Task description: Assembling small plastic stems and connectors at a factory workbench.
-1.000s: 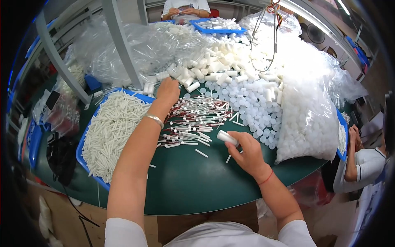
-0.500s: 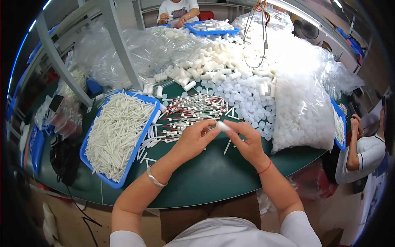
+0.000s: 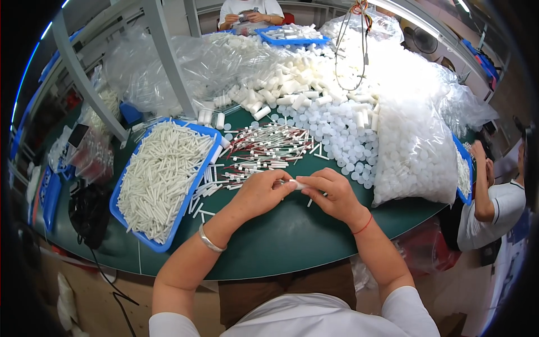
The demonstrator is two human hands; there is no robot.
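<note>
Between my two hands, over the near middle of the table, is a small white cylinder [image 3: 298, 185], lying roughly sideways and partly covered by fingers. My left hand [image 3: 265, 192] pinches its left end between thumb and fingers. At the other end, the fingers of my right hand [image 3: 332, 194] close around it. Just beyond my hands lies a loose pile of thin white sticks with red wires [image 3: 264, 147]. Translucent round caps [image 3: 342, 147] spread to the right of that pile, and thicker white cylinders [image 3: 292, 84] are heaped behind.
A blue tray [image 3: 210, 163] full of short white sticks stands left. On the right bulges a clear bag [image 3: 415, 151] of white pieces. A grey metal post [image 3: 171, 62] rises at the left back, and a looped cable [image 3: 337, 56] hangs overhead. Two co-workers sit behind and at right.
Both hands have come down slightly toward me, and the cylinder has tipped flatter and is more covered by fingers. My right fingers have curled further over it. The co-workers' hands have shifted.
</note>
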